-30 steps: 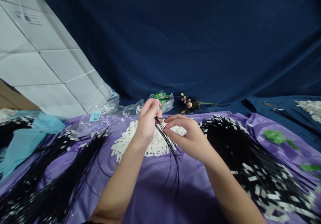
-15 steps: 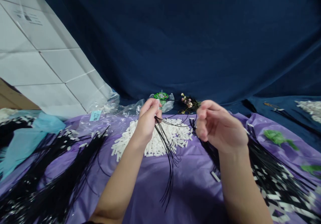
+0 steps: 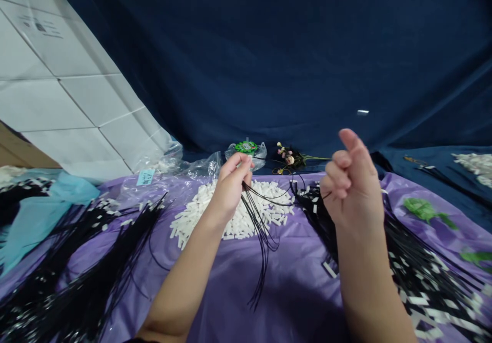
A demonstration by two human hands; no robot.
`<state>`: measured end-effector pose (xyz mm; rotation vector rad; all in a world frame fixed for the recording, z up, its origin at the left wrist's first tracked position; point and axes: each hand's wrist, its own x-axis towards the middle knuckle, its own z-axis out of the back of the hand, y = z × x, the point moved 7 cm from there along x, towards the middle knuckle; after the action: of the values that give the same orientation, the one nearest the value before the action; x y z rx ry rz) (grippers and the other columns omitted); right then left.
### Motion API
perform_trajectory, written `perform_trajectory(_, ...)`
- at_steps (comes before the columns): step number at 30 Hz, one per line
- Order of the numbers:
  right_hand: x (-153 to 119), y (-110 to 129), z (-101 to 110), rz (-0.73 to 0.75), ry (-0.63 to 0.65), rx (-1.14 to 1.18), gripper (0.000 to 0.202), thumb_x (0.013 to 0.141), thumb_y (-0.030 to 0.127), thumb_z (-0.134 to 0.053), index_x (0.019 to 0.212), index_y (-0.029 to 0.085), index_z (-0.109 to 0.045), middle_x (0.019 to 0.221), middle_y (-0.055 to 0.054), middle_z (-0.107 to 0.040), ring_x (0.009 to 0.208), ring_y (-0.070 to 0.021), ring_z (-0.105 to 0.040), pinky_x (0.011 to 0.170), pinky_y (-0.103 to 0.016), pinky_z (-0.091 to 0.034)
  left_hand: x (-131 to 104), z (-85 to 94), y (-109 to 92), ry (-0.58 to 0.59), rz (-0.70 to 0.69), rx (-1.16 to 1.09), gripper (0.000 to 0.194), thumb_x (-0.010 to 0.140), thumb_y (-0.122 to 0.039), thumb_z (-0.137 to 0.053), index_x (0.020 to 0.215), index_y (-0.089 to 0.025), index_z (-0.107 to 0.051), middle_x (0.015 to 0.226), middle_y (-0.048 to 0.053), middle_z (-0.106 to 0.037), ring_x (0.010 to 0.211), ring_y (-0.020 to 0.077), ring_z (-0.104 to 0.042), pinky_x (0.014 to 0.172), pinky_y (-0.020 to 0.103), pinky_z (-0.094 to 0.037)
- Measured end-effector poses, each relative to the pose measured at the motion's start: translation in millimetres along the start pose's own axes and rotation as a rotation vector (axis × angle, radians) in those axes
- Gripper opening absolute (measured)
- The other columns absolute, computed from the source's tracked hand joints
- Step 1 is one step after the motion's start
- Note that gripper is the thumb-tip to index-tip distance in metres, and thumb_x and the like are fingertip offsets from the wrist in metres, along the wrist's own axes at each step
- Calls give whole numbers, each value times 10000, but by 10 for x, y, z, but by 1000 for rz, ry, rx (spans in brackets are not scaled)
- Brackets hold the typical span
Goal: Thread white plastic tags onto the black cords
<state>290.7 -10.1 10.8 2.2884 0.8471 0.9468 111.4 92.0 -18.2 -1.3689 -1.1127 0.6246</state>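
My left hand (image 3: 233,181) pinches a small bunch of thin black cords (image 3: 262,245), whose loose ends hang down over the purple cloth. Behind and below it lies a heap of white tube-like pieces (image 3: 242,215). To the right, my right hand (image 3: 348,179) is raised with the index finger pointing up and the other fingers curled; a dark strand shows at its left edge, and whether the fingers grip it is hidden. A small white piece (image 3: 363,112) appears in the air above my right hand, against the dark blue cloth.
Bundles of black cords with white ends lie on the left (image 3: 96,281) and right (image 3: 415,261) of the purple cloth (image 3: 230,302). Clear plastic bags (image 3: 200,167), a green round item (image 3: 246,147) and small artificial flowers (image 3: 290,158) are at the back.
My right hand has moved right and turned, its index finger now raised. The small white piece has appeared above it. My left hand has shifted slightly right with the cords.
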Motion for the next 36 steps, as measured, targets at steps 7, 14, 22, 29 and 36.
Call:
perform_trajectory(7,-263,-45,-376,380,286,-900,97,835,203,-644,838,207,-740,642,2,-630,485,-74,-452,466,-239,-387,-71,-90,6,44,132,-168,240,889,-343,-553,735,-163,-514,463,-78,-224,420,50,-203,469,215,-187)
perform_trajectory(14,-359,-32,-531,680,281,-1154,163,863,131,-556,804,184,-697,657,-4,-643,512,-80,-487,513,-223,-405,-95,-137,-17,103,152,-251,244,888,-303,-555,702,-162,-484,480,-78,-210,410,40,-164,472,228,-151)
perform_trajectory(22,-402,-65,-526,727,283,-1208,164,871,126,-553,820,192,-694,680,-5,-655,552,-83,-532,535,-218,-403,-115,-130,-26,116,130,-195,242,904,-303,-523,712,-166,-468,479,-72,-248,421,47,-177,488,229,-156)
perform_trajectory(29,-426,-69,-529,731,315,-1315,156,890,154,-555,832,197,-693,663,-2,-626,534,-85,-488,541,-227,-389,-123,-123,-84,95,46,43,277,901,-330,-527,687,-172,-452,514,-38,-368,493,81,-316,506,234,-222)
perform_trajectory(36,-460,-140,-533,823,347,-1411,141,906,200,-581,925,229,-718,784,-25,-705,655,-105,-640,608,-217,-438,-162,-184,-89,137,68,45,305,902,-344,-521,660,-175,-441,529,-25,-393,508,96,-343,512,244,-244)
